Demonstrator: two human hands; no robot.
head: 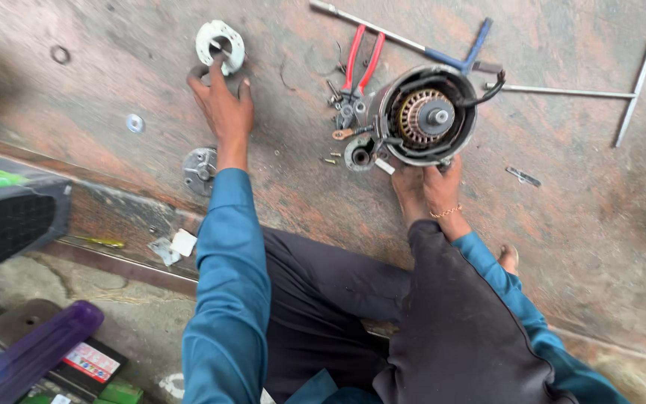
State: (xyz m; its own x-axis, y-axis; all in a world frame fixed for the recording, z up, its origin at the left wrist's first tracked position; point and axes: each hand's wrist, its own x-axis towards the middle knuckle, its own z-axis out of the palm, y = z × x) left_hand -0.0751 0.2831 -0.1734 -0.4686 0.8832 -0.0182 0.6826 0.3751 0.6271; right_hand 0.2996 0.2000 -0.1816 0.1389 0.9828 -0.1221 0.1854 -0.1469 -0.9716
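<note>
While the right hand (443, 191) steadies the motor housing (426, 114) at 1 o'clock, the left hand (222, 105) reaches to 11. Its fingers spread wide, touching the white ring part (220, 43) on the floor (577, 224).

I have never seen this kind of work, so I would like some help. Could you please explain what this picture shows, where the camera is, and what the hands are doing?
The camera sits on a person's head and looks down, so you see their own arms in blue sleeves and their knees. They sit on a stone floor.

The left hand reaches out and touches a white ring part. The right hand rests at the near edge of an opened motor, whose copper core is visible; beside that hand is a foot.

Around the motor lie red pliers, a blue-handled tool, a T-shaped metal key, small screws and a washer. A round metal plate lies near the left sleeve.
</note>
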